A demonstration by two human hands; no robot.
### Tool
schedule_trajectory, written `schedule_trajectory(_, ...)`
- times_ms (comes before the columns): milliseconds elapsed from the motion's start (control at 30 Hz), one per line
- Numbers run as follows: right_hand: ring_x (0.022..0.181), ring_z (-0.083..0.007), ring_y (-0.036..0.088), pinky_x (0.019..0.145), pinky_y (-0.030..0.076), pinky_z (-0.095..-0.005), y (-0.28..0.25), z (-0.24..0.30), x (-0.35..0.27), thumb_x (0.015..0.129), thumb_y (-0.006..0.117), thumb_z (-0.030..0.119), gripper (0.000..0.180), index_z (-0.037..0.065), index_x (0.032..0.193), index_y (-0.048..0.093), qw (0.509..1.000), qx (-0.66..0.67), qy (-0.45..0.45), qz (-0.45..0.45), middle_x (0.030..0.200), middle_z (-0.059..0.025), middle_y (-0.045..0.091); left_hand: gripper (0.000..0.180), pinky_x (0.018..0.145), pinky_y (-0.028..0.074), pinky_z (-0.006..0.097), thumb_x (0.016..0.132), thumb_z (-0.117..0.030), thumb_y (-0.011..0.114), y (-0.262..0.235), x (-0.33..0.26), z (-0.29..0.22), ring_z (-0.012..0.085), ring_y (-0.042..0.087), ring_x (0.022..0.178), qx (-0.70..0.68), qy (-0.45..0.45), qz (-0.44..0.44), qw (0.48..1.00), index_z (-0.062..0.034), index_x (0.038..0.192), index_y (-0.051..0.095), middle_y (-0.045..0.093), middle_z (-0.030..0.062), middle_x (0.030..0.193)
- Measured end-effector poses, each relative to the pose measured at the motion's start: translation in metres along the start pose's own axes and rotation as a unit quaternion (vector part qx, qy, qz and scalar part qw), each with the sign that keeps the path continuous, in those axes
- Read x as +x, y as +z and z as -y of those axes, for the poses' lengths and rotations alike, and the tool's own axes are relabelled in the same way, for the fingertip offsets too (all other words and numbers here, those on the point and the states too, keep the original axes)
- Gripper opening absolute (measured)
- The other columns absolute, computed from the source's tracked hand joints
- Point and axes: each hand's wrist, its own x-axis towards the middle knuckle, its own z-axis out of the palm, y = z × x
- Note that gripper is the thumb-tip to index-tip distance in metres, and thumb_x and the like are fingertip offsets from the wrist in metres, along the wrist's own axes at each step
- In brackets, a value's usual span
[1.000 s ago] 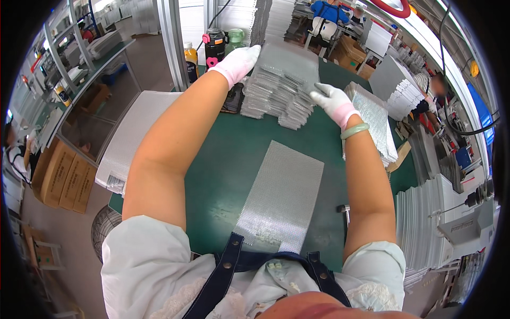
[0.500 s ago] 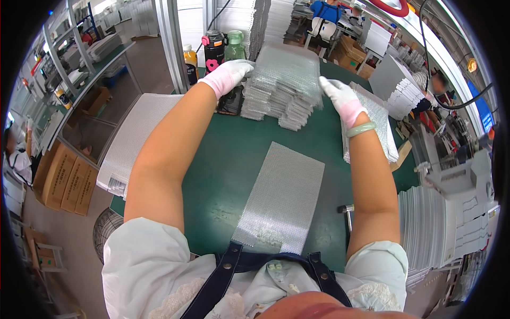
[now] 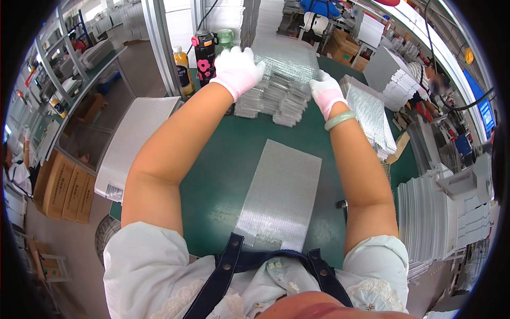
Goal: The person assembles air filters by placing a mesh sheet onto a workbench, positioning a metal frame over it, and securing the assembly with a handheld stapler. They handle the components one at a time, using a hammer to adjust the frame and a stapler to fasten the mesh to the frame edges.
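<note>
Both hands have slid farther along the silver sheet stack (image 3: 279,90) at the table's far edge. From the head view, the left hand (image 3: 237,69) and right hand (image 3: 325,91), both gloved, are clamped on the top sheet's opposite ends. Lifting unevenly could drag lower sheets askew, or knock the flowered bottle (image 3: 203,53) just beside.

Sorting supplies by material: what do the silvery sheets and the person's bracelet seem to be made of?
Silvery sheets: likely foil-faced bubble or embossed film, shiny with a fine dimpled grid. Bracelet: looks like jade or glass, a smooth, pale green, glossy ring; cannot tell which.
</note>
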Motion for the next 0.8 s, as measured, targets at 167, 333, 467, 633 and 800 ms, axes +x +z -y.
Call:
schedule_trajectory(167, 0.123, -0.0388, 0.055, 0.105, 0.043, -0.0392, -0.011, 0.012, -0.02, 0.087, 0.053, 0.019, 0.06, -0.004, 0.142, 0.043, 0.999, -0.044, 0.009, -0.016, 0.133, -0.0279, 0.056, 0.042, 0.083, 0.049, 0.043, 0.082, -0.038, 0.066, -0.024, -0.006, -0.033, 0.0316, 0.059, 0.098, 0.076, 0.089, -0.072, 0.991, -0.0054, 0.108, 0.066, 0.064, 0.014, 0.105)
schedule_trajectory(333, 0.131, -0.0402, 0.047, 0.111, 0.036, -0.0393, -0.007, 0.013, -0.024, 0.09, 0.056, 0.031, 0.067, -0.005, 0.144, 0.038, 0.995, 0.005, 0.021, -0.101, 0.141, -0.0286, 0.048, 0.055, 0.093, 0.05, 0.033, 0.087, -0.01, 0.063, -0.019, 0.013, -0.019, 0.0245, 0.066, 0.103, -0.462, 0.031, -0.072, 0.884, -0.0043, 0.14, 0.051, 0.069, 0.0156, 0.112)
schedule_trajectory(467, 0.129, -0.0344, 0.051, 0.109, 0.037, -0.0371, -0.017, 0.011, -0.019, 0.093, 0.061, 0.04, 0.067, -0.005, 0.14, 0.045, 0.971, 0.191, -0.028, -0.145, 0.138, -0.0247, 0.053, 0.063, 0.103, 0.043, 0.04, 0.089, -0.011, 0.066, -0.02, 0.02, 0.008, 0.0237, 0.056, 0.118, -0.819, -0.141, 0.007, 0.557, -0.0033, 0.145, 0.041, 0.059, 0.012, 0.129)
schedule_trajectory(633, 0.116, -0.0217, 0.058, 0.101, 0.042, -0.0308, -0.026, -0.001, 0.0, 0.091, 0.069, 0.022, 0.048, -0.002, 0.13, 0.057, 0.919, 0.378, -0.036, -0.107, 0.125, -0.0141, 0.063, 0.061, 0.105, 0.04, 0.033, 0.095, -0.031, 0.06, -0.007, 0.013, 0.029, 0.0206, 0.054, 0.124, -0.638, -0.118, 0.149, 0.746, -0.0023, 0.146, 0.041, 0.058, 0.0124, 0.131)
schedule_trajectory(800, 0.115, -0.0269, 0.057, 0.102, 0.043, -0.0493, -0.05, -0.037, 0.026, 0.092, 0.066, 0.013, 0.033, 0.005, 0.123, 0.057, 0.769, 0.63, -0.07, -0.081, 0.121, -0.0095, 0.062, 0.084, 0.119, 0.021, 0.041, 0.098, -0.067, 0.029, -0.004, 0.012, 0.018, 0.031, 0.034, 0.142, -0.644, -0.074, 0.251, 0.719, -0.0013, 0.151, 0.028, 0.039, 0.0232, 0.15)
